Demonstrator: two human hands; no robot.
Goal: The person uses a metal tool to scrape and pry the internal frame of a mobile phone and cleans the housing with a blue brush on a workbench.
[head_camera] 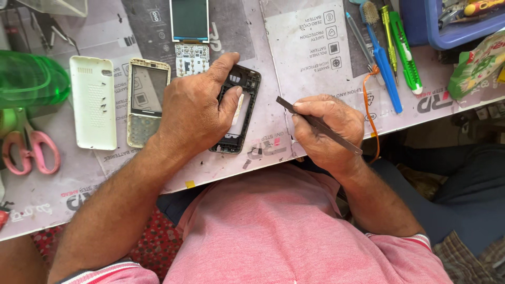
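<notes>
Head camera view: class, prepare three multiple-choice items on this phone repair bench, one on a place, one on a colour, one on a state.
1. Where does the white back cover lie?
A. Left of the keypad front frame
B. In the blue tray
C. Under the brush

2. What colour are the scissors' handles?
A. Black
B. Pink
C. Yellow

3. What is the right hand doing?
A. Resting empty
B. Gripping tweezers
C. Holding the screen

Answers: 1 A, cover and frame lie side by side; 2 B, pink loops at the left edge; 3 B, fingers pinch the metal tool while the left hand steadies the black phone frame.
</notes>
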